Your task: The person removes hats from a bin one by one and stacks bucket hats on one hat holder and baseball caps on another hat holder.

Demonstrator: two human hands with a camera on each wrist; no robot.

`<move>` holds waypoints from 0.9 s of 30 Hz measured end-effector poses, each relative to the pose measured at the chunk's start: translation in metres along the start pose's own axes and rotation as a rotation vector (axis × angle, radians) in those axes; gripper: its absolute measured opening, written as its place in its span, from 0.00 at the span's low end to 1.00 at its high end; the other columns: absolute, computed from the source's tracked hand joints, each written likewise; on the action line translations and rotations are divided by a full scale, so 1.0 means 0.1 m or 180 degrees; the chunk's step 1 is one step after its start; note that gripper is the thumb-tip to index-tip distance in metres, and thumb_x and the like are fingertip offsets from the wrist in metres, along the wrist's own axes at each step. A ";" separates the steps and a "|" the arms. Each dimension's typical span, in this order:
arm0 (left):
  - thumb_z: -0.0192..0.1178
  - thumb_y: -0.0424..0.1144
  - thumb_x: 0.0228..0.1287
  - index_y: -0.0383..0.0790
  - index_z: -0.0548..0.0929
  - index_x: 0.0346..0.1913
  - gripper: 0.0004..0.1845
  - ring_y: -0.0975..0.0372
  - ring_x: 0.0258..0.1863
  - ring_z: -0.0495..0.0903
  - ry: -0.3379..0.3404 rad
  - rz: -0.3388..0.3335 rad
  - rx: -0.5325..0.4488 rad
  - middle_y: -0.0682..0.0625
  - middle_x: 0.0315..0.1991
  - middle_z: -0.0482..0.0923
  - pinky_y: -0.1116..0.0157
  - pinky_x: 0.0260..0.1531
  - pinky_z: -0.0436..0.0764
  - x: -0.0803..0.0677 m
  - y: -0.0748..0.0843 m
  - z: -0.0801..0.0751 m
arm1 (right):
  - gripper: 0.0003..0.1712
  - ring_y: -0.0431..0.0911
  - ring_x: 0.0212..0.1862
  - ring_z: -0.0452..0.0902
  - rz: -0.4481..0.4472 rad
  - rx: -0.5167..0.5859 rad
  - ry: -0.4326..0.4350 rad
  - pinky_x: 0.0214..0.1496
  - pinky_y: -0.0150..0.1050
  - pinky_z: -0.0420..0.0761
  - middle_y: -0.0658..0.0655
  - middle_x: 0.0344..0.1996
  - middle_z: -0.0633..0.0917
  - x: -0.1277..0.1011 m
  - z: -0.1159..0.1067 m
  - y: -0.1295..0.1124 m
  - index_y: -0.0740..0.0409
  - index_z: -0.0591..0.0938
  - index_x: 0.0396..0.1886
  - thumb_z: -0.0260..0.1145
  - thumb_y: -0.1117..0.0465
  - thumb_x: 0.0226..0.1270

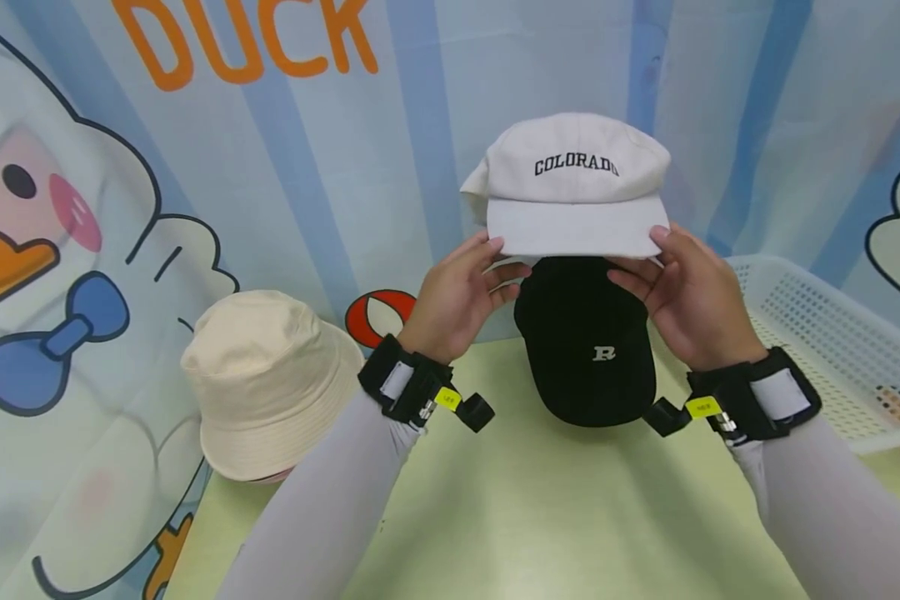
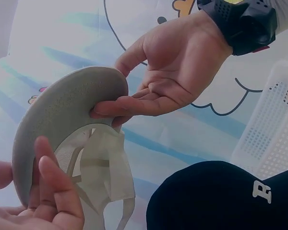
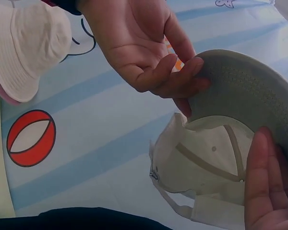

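Observation:
A white baseball cap [image 1: 577, 158] lettered COLORADO is held up in front of the backdrop, its brim facing the person. My left hand [image 1: 453, 304] pinches one side of the brim, thumb on top and fingers beneath. At the opposite side of the brim, my right hand [image 1: 693, 300] pinches it the same way. The grey underside of the brim [image 2: 62, 105] and the hollow inside of the crown [image 3: 206, 148] show in the wrist views. Below the white cap is a black cap [image 1: 592, 350] with a white letter R, its top partly hidden.
A cream bucket hat [image 1: 262, 375] sits at the left of the pale green table [image 1: 480, 500]. On the right stands a white perforated basket [image 1: 817, 333]. Behind the table hangs a blue striped cloth [image 1: 420, 150] printed with a cartoon duck.

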State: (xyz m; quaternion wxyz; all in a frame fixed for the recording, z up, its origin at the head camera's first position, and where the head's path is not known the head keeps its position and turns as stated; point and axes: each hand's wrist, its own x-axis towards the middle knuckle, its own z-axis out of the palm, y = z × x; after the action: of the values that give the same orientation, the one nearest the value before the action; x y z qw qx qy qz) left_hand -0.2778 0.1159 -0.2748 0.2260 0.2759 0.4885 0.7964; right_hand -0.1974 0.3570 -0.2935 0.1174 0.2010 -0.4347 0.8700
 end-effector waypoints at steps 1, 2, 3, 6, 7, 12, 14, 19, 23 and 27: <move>0.42 0.40 0.82 0.40 0.70 0.66 0.17 0.60 0.47 0.79 0.0011 -0.0006 -0.0019 0.51 0.52 0.75 0.68 0.47 0.78 0.03 0.00 0.01 | 0.21 0.49 0.48 0.86 -0.0007 -0.0026 0.0029 0.54 0.38 0.86 0.57 0.52 0.84 0.02 -0.01 -0.01 0.64 0.67 0.69 0.51 0.63 0.81; 0.42 0.39 0.82 0.39 0.70 0.65 0.16 0.60 0.47 0.79 0.0021 -0.0012 -0.0043 0.51 0.52 0.75 0.68 0.46 0.78 0.05 0.00 0.01 | 0.22 0.49 0.48 0.86 -0.0012 -0.0025 0.0058 0.53 0.38 0.86 0.57 0.51 0.84 0.03 -0.02 -0.01 0.63 0.67 0.69 0.51 0.63 0.81; 0.42 0.39 0.82 0.39 0.70 0.64 0.16 0.60 0.47 0.79 0.0032 -0.0014 -0.0066 0.50 0.51 0.76 0.68 0.46 0.78 0.08 -0.01 0.01 | 0.22 0.49 0.48 0.86 -0.0019 -0.0027 0.0091 0.53 0.38 0.86 0.57 0.51 0.84 0.05 -0.03 -0.02 0.63 0.67 0.69 0.52 0.63 0.81; 0.43 0.38 0.82 0.38 0.71 0.62 0.14 0.59 0.46 0.80 0.0083 -0.0012 -0.0143 0.49 0.49 0.76 0.69 0.45 0.78 0.16 -0.03 0.02 | 0.22 0.49 0.48 0.87 -0.0039 0.0008 0.0175 0.53 0.38 0.86 0.57 0.50 0.84 0.10 -0.06 -0.03 0.63 0.68 0.69 0.53 0.64 0.80; 0.43 0.37 0.82 0.38 0.72 0.62 0.14 0.59 0.46 0.80 0.0109 -0.0009 -0.0162 0.49 0.49 0.76 0.69 0.44 0.78 0.19 -0.04 0.03 | 0.22 0.49 0.48 0.87 -0.0038 0.0027 0.0194 0.53 0.38 0.86 0.57 0.51 0.84 0.12 -0.07 -0.04 0.62 0.68 0.69 0.53 0.64 0.80; 0.46 0.37 0.81 0.34 0.73 0.65 0.17 0.59 0.47 0.80 0.0271 0.0041 -0.0184 0.50 0.48 0.77 0.69 0.44 0.78 0.32 -0.10 0.05 | 0.24 0.48 0.49 0.85 0.0043 0.0096 0.0335 0.54 0.38 0.84 0.56 0.51 0.84 0.19 -0.12 -0.07 0.58 0.66 0.71 0.54 0.63 0.79; 0.48 0.36 0.80 0.33 0.73 0.66 0.18 0.60 0.46 0.80 0.0335 0.0053 -0.0192 0.51 0.47 0.78 0.69 0.44 0.78 0.37 -0.12 0.07 | 0.25 0.48 0.50 0.85 0.0087 0.0111 0.0406 0.54 0.37 0.83 0.56 0.51 0.85 0.22 -0.16 -0.08 0.56 0.65 0.73 0.54 0.62 0.80; 0.51 0.36 0.79 0.32 0.73 0.67 0.20 0.61 0.45 0.81 0.0529 -0.0020 -0.0176 0.51 0.46 0.79 0.69 0.43 0.79 0.50 -0.17 0.09 | 0.29 0.47 0.53 0.84 0.0147 0.0184 0.0494 0.54 0.37 0.83 0.55 0.53 0.85 0.29 -0.27 -0.07 0.52 0.61 0.77 0.54 0.59 0.80; 0.53 0.36 0.78 0.32 0.74 0.66 0.19 0.61 0.44 0.81 0.0653 -0.0130 -0.0131 0.52 0.43 0.79 0.70 0.41 0.80 0.58 -0.25 0.06 | 0.27 0.48 0.52 0.85 0.0154 0.0282 0.0525 0.53 0.37 0.83 0.56 0.52 0.85 0.33 -0.37 -0.02 0.53 0.63 0.75 0.54 0.60 0.80; 0.53 0.36 0.78 0.33 0.76 0.64 0.18 0.63 0.40 0.82 0.0684 -0.0200 -0.0133 0.51 0.42 0.80 0.71 0.39 0.79 0.62 -0.32 0.04 | 0.26 0.49 0.52 0.86 0.0209 0.0353 0.0538 0.54 0.37 0.83 0.56 0.51 0.85 0.35 -0.45 0.02 0.53 0.64 0.74 0.53 0.59 0.81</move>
State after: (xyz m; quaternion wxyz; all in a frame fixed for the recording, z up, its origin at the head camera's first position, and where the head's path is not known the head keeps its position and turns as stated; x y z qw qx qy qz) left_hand -0.3188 0.1710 -0.2893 0.2028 0.1686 0.5016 0.8239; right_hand -0.2401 0.3926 -0.3038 0.1138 0.1186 -0.3808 0.9099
